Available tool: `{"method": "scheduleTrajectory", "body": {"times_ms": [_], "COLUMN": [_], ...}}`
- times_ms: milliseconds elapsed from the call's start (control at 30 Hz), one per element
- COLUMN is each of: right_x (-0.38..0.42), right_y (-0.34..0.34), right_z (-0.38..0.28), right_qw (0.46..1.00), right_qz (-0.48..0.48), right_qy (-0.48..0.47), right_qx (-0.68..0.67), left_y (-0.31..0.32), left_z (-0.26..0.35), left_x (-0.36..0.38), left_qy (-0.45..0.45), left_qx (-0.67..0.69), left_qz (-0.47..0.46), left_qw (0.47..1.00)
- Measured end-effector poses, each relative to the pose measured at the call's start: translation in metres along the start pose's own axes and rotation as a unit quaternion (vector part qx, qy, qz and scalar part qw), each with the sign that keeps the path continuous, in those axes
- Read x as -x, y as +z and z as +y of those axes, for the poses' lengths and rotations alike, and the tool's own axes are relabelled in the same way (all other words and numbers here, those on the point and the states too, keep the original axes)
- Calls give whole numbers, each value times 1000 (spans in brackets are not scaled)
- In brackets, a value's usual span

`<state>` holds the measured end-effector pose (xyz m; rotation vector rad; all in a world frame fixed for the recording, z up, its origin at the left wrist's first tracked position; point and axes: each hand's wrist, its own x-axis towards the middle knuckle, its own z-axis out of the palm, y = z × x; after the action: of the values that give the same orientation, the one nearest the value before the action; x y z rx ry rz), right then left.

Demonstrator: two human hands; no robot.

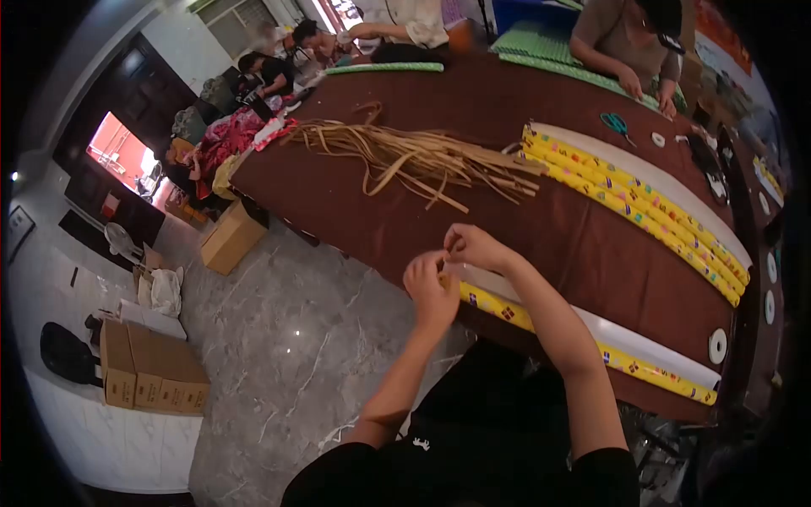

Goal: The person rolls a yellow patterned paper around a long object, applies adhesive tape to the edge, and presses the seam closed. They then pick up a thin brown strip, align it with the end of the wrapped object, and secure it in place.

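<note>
A yellow patterned paper roll (507, 311) with a white inner side lies along the table's near edge. At its left end, my left hand (432, 296) is closed around the edge of the paper, and a bit of yellow shows by its fingers. My right hand (480, 248) is just above, thumb and fingers pinched together close to the left fingertips. Whatever small thing sits in that pinch is hidden. Near the roll's right end rests a white tape roll (717, 346).
Brown strips (422, 159) are spread across the brown tablecloth (338, 203). Several yellow rolls (634, 203) lie at right, beyond them teal scissors (617, 126). Across the table a person (629, 51) handles green patterned sheets (541, 46). Cardboard boxes (160, 372) stand on the floor at left.
</note>
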<state>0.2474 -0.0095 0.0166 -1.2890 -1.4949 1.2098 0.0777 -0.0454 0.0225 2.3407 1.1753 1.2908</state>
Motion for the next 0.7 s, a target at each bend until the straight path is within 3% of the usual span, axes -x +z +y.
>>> {"method": "scheduleTrajectory", "body": {"times_ms": [33, 100, 133, 200, 333, 467, 700], "right_x": [-1, 1, -2, -2, 1, 8, 16], "right_y": [0, -1, -1, -2, -2, -3, -2], "right_z": [3, -4, 0, 4, 0, -11, -24], "right_qw": [1000, 1000, 999, 999, 999, 998, 977], "right_qz": [-14, -18, -16, -17, -26, -22, 43], "right_qy": [-1, -7, -34, -33, -32, -29, -101], "right_qx": [-24, 1, 20, 0, 6, 44, 181], "left_y": [3, 12, 13, 13, 9, 6, 10], "left_z": [-11, -37, -43, -50, -50, -46, -45], "left_x": [-4, -10, -13, -19, -23, -21, -23], "left_qy": [-38, -147, -148, -242, -272, -251, -298], "left_qx": [-32, 102, 102, 209, 275, 250, 311], "left_qz": [6, -59, -66, -115, -149, -172, -132], "left_qw": [999, 982, 981, 940, 910, 919, 893]}}
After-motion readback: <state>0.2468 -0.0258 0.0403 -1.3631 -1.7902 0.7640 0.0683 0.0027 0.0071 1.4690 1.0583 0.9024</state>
